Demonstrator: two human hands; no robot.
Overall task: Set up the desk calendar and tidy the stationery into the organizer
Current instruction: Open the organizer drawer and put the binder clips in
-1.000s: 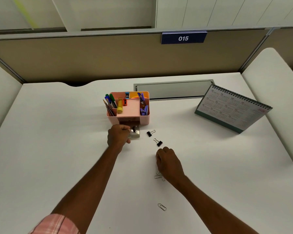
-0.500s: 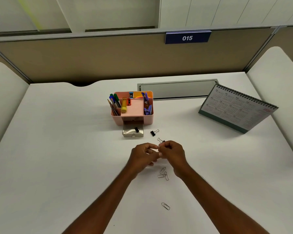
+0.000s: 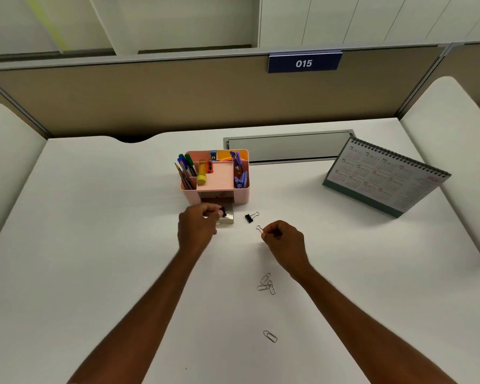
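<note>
A: Counts?
B: Three black: drawer clip (image 3: 223, 212) beside curled left hand (image 3: 196, 230), grip unclear; loose clip (image 3: 249, 217) right of organizer drawer (image 3: 228, 221); third clip (image 3: 258, 228) pinched in right hand (image 3: 284, 239).
A: Paper clips (image 3: 267, 284)?
B: Four, toward near table (image 3: 94, 245) edge. One calendar (image 3: 385, 176), right edge.

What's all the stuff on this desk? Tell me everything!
white desk: one, white, underneath everything
pink plastic organizer: one, pink, mid-desk, pens inside, drawer open
black binder clips: three, black; one in drawer, one beside it, one pinched
silver paper clips: about four, silver, nearer the person
spiral desk calendar: one, white and green, standing right
blue sign 015: one, blue, on partition
left hand: at drawer, grip unclear
right hand: pinching a binder clip
</note>
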